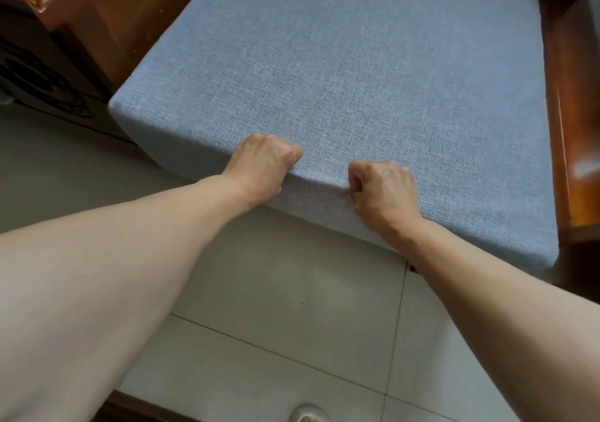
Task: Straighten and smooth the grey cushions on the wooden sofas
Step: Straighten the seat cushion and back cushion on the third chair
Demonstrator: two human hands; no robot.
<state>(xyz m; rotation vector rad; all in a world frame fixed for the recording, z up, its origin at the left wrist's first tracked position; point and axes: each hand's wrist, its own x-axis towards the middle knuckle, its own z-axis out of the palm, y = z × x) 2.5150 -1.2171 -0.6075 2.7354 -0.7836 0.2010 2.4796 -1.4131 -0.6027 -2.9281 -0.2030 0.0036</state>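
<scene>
Our left hand (266, 162) and right hand (383, 188) pinch fabric at the cushion's (324, 80) front edge on the sofa (571, 129). Uneven tugging could skew it or bunch the cover.

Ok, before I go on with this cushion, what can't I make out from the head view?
- Fingers of the left hand and right hand: curled at the cushion front edge, hidden by the hands' backs.
- Sofa base: covered by the cushion.
- Sofa back: cut off by the top edge.
- Dark object at left: cut off and blurred.
</scene>
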